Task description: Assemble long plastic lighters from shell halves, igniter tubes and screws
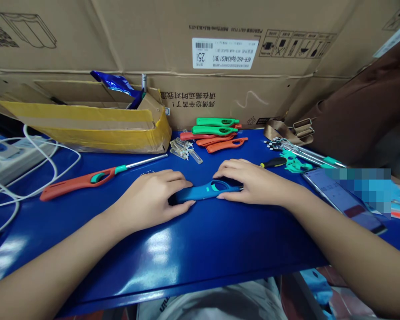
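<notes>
A blue lighter body (200,192) with a teal trigger lies low over the table between my hands. My left hand (156,195) wraps its wide handle end, thumb and fingers closed round it. At the other end, near the trigger opening, my right hand (250,182) grips the narrow front between thumb and fingers. Left of my left hand rests a red long-necked lighter (83,180) with a metal tube. Beyond my hands lie green lighter shells (216,130), orange lighter shells (225,144) and a small heap of clear fuel tanks (183,149).
A yellow-taped carton (86,129) stands at the back left, near a power strip (20,160) with white cables. To the right are a screwdriver (274,162), metal tubes (306,153), teal triggers (295,162) and a phone (343,202). A large cardboard box (120,44) walls off the back.
</notes>
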A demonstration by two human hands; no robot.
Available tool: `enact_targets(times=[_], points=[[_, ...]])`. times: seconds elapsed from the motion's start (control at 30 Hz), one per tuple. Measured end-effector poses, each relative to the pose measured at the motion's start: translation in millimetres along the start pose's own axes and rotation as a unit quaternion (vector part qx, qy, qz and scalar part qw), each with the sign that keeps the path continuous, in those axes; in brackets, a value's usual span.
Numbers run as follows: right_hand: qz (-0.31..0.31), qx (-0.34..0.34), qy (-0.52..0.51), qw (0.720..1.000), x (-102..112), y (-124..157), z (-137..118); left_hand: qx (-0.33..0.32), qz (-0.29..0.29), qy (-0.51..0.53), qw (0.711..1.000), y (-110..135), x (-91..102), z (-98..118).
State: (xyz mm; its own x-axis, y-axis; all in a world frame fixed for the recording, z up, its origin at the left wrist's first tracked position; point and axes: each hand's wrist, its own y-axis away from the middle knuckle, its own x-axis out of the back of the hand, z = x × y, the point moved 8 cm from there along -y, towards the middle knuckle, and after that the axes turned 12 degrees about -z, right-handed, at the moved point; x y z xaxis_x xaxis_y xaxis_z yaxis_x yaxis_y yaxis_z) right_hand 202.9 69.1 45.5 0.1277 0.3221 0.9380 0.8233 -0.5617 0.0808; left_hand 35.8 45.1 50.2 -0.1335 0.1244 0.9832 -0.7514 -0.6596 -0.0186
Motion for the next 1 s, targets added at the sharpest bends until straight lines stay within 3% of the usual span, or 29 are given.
enact_targets(times=[0.6,1.0], points=[[-0.007,0.014,-0.019,1.0,-2,-1,0,0.023,-0.012,0.013,1.0,0,-2.6,-3],[0.021,-0.008,-0.096,0.995,-6,-6,2,0.081,-0.024,0.127,0.988,-2,-7.6,-17]])
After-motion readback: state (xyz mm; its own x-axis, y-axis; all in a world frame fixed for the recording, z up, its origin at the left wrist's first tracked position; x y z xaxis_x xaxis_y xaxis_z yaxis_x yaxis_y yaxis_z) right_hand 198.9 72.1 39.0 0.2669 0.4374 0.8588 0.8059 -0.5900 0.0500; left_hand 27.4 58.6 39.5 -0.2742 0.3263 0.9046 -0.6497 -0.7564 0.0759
